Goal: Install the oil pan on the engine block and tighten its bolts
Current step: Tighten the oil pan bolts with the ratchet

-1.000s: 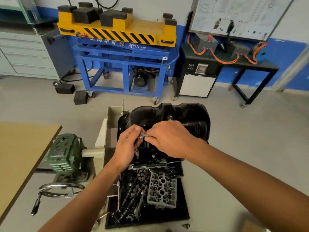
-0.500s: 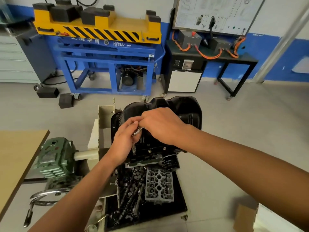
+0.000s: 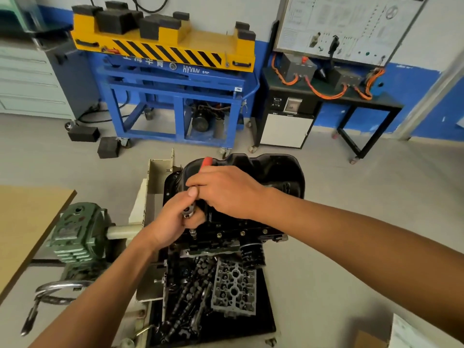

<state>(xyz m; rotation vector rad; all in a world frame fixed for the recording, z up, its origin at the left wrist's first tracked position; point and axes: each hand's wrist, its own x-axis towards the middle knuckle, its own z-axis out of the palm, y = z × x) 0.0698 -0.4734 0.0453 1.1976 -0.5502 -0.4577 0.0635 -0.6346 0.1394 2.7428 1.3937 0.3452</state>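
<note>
The oil pan (image 3: 273, 172) sits in place on top of the block (image 3: 226, 243), which is carried upside down on a stand so the pan's flange faces up and can be reached from above. Several bolts (image 3: 242, 232) already show along the near flange edge. The ratchet (image 3: 188, 212) stands over the near-left corner of the flange with its socket (image 3: 192, 232) down on a bolt there, though whether it is fully seated is too small to tell. The left hand (image 3: 170, 224) is curled round the ratchet head, thumb on top, most likely to steady the tool upright so the socket does not slip off. The right hand (image 3: 226, 192) is closed over the handle, whose red end (image 3: 207, 162) pokes out past the fingers; gripping out along the handle gives leverage for the swing. I judge this as tightening under way, with bolts round the far side likely left to do. Below the block a tray (image 3: 266, 317) holds a cylinder head (image 3: 233, 285) and other loose parts, close at hand. A green gearbox (image 3: 75, 232) sits to the left, joined to the stand by a shaft
</note>
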